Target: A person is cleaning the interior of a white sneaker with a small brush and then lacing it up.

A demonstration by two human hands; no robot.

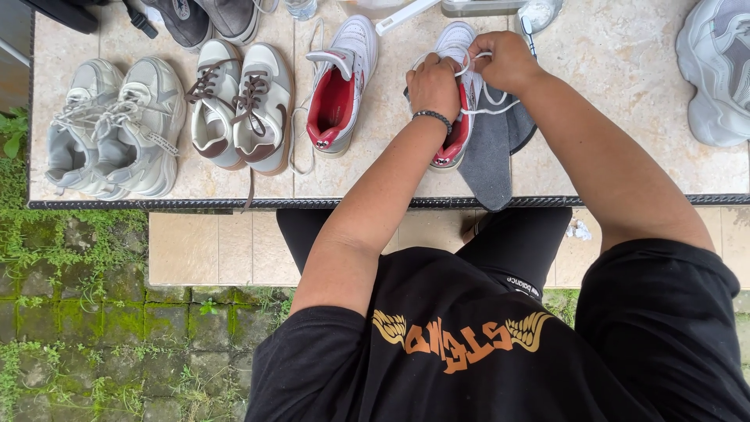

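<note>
A white sneaker with a red lining (457, 94) lies on the tiled ledge (609, 101), toe pointing away from me. My left hand (434, 84), a dark bead bracelet on its wrist, presses on the shoe's middle. My right hand (502, 59) pinches the white shoelace (491, 100) near the toe end, and loops of lace hang beside the shoe. The matching sneaker (338, 86) lies unlaced to the left, its tongue folded out. A grey cloth (489, 152) sits under the shoe and drapes over the ledge's front edge.
A beige-and-brown pair (242, 105) and a pale grey pair (117, 125) stand further left. A bulky light grey shoe (715, 70) sits at far right. Dark shoes, a white brush handle (406, 16) and containers line the back. Below the ledge are mossy paving stones (94, 312).
</note>
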